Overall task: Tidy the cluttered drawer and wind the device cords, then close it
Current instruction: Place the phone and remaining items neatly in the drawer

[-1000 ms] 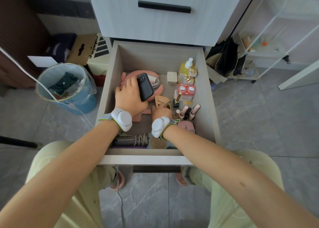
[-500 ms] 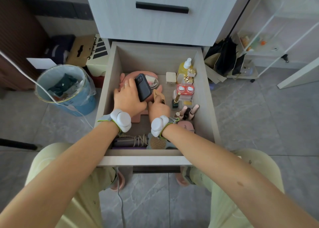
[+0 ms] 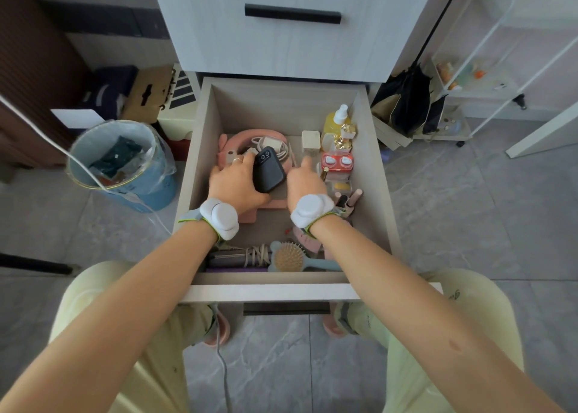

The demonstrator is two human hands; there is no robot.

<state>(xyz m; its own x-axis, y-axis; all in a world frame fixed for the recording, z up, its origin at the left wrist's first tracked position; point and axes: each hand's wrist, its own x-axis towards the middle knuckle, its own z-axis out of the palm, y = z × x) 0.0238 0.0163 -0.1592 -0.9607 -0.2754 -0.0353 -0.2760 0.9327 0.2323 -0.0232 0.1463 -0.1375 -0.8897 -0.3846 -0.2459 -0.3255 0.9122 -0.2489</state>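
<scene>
Both arms fwd, L hand (image 3: 234,185) curled in grip, R hand (image 3: 305,187) w/ one finger out.

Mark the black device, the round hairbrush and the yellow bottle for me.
black device (image 3: 270,171): head view, middle of its dark face.
round hairbrush (image 3: 287,257): head view, centre of the bristle pad.
yellow bottle (image 3: 332,125): head view, its yellow body.

- Floor (image 3: 453,218): grey marbled tiles w/ thin grout lines.
- White cabinet front (image 3: 281,46) at top centre, black bar handle (image 3: 292,13).
- L side: dark brown slatted panel (image 3: 28,78); cardboard box (image 3: 150,90) against the wall; blue bin (image 3: 147,190) w/ clear liner near it.
- R side: white wire rack (image 3: 478,92) on castors, black bags (image 3: 406,103) leaning just beside it.
- Light: soft, even, no hard shadows.
</scene>
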